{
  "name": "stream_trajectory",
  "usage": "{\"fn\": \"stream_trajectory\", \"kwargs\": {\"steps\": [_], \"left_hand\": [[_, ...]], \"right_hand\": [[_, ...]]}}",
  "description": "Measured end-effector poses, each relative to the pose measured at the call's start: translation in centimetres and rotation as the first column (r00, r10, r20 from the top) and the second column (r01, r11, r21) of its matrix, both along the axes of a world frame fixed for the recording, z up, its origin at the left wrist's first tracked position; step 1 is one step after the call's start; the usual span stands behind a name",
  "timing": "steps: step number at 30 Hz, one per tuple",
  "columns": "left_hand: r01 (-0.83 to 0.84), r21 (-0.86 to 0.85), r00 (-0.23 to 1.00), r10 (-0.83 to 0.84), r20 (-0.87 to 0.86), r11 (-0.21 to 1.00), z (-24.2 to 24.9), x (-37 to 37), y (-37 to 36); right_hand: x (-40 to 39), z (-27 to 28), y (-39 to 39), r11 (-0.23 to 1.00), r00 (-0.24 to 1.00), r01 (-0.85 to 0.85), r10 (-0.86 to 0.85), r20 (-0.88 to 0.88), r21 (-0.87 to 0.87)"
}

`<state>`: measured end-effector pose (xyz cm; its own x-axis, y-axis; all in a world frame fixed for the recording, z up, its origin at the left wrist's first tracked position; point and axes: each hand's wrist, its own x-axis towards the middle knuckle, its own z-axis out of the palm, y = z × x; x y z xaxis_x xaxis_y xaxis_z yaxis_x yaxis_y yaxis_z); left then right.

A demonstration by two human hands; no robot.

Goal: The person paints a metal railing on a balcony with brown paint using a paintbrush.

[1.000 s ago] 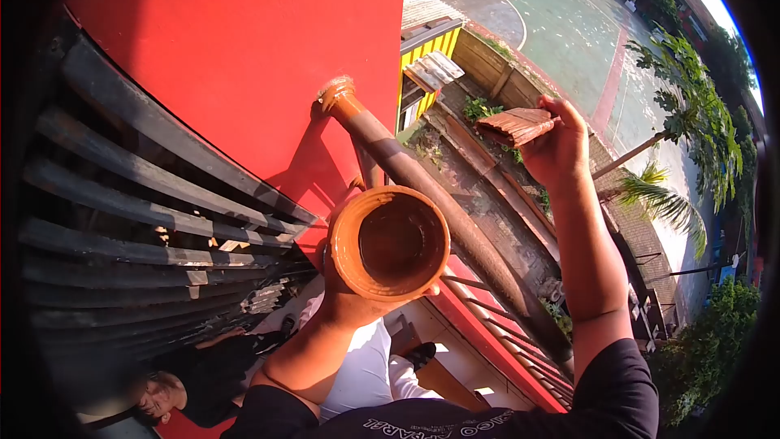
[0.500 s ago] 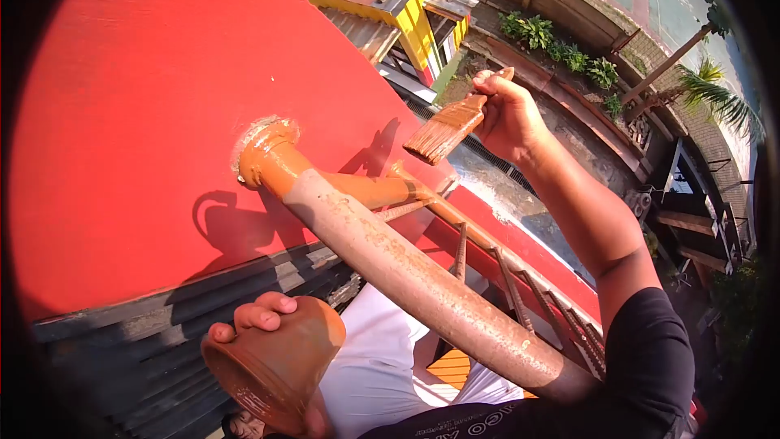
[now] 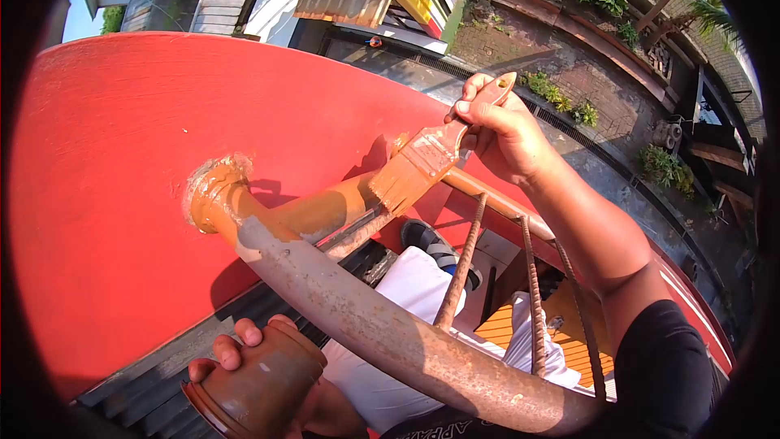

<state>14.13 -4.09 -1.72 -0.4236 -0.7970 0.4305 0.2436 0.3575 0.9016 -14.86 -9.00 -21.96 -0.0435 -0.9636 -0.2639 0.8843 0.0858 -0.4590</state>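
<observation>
My right hand (image 3: 505, 126) grips a flat paintbrush (image 3: 422, 158) by its handle. The brush is coated in orange-brown paint, its bristles angled down and left, overlapping a branch pipe (image 3: 333, 205) painted the same colour. At lower left my left hand (image 3: 244, 345) is wrapped round a brown paint-smeared cup (image 3: 264, 378), tilted with its rim toward the lower left. Between my hands runs a thick metal pipe (image 3: 357, 309), orange where it meets the wall and bare, rust-speckled grey along its lower length.
The red wall (image 3: 122, 130) fills the left side. Rusty ribbed bars (image 3: 461, 264) join the thick pipe to a thinner one. Dark corrugated roofing (image 3: 146, 390) lies below left. A sandalled foot (image 3: 435, 248) shows beneath the pipes; far below is a paved yard (image 3: 520, 57) with plants.
The brush has come down and turned, now over the branch pipe. The view has shifted, bringing the wall's top edge and the foot into sight. My left hand keeps the cup.
</observation>
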Motion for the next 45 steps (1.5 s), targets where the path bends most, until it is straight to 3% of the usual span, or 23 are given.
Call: {"fn": "stream_trajectory", "kwargs": {"steps": [4,7,8,11,15,16,17,19,25,29,30,34,37,40,43,44,45], "left_hand": [[-0.009,0.015,1.0,0.009,0.002,1.0,0.0,-0.2,0.1],[-0.029,0.024,1.0,0.029,-0.009,0.999,-0.1,0.1,0.5],[-0.027,0.019,1.0,0.027,-0.008,0.999,-0.1,0.1,0.4],[-0.032,0.01,0.999,0.032,-0.01,0.999,-0.2,0.2,0.4],[-0.016,-0.022,1.0,0.017,0.019,1.0,-0.3,0.1,-0.1],[-0.022,-0.031,0.999,0.023,0.026,0.999,-0.3,0.1,-0.2],[-0.027,-0.039,0.999,0.029,0.034,0.999,-0.4,0.2,-0.2],[-0.032,-0.032,0.999,0.033,0.037,0.999,-0.3,0.3,-0.1],[-0.052,0.015,0.998,0.053,-0.018,0.999,-0.6,0.2,0.2],[-0.06,0.028,0.998,0.061,-0.01,0.998,-0.4,0.5,0.4],[-0.053,0.032,0.999,0.053,-0.005,0.998,-0.4,0.6,0.4],[-0.084,0.029,0.996,0.084,-0.023,0.996,-0.6,0.4,0.6],[-0.081,0.015,0.997,0.081,0.005,0.997,-0.4,0.5,0.4],[-0.103,0.01,0.995,0.103,0.008,0.995,-0.5,0.2,0.5],[-0.112,0.013,0.994,0.112,0.005,0.994,-0.6,0.3,0.7],[-0.113,0.011,0.994,0.113,0.001,0.994,-0.7,0.3,0.7],[-0.111,0.009,0.994,0.111,-0.003,0.994,-0.7,0.3,0.6]], "right_hand": [[2.1,0.2,0.1,1.0,0.997,-0.003,0.001,-0.073,-0.027],[1.4,-2.6,0.1,0.998,0.946,-0.06,0.062,-0.318,0.016],[0.8,-3.2,0.3,0.993,0.938,-0.099,0.116,-0.326,0.068],[-0.2,-3.7,0.5,0.999,0.979,0.037,-0.031,-0.2,0.027],[0.1,0.8,0.4,0.996,0.994,0.082,-0.083,-0.074,-0.028],[0.5,0.8,0.4,1.0,0.992,0.016,-0.018,-0.127,-0.018],[0.9,-0.3,0.4,0.999,0.941,-0.03,0.022,-0.338,-0.018],[1.0,-1.4,0.7,0.995,0.932,-0.062,0.086,-0.351,0.076],[1.2,1.9,2.2,0.984,0.949,0.179,-0.173,-0.262,-0.003],[0.9,-0.9,2.2,0.994,0.864,0.054,-0.096,-0.494,-0.098],[0.4,-0.4,2.3,0.998,0.908,0.054,-0.058,-0.414,-0.02],[-0.1,2.5,3.0,0.996,0.945,0.093,-0.093,-0.313,-0.016],[0.5,-0.1,2.5,0.996,0.851,0.038,-0.075,-0.519,-0.082],[-0.1,-1.1,2.3,0.995,0.898,0.081,-0.045,-0.438,0.063],[0.3,1.0,2.7,0.993,0.965,0.111,-0.097,-0.243,0.042],[0.8,0.4,2.7,0.996,0.945,0.087,-0.092,-0.314,-0.028],[0.9,-0.2,2.7,0.999,0.86,0.031,-0.047,-0.507,-0.039]]}}
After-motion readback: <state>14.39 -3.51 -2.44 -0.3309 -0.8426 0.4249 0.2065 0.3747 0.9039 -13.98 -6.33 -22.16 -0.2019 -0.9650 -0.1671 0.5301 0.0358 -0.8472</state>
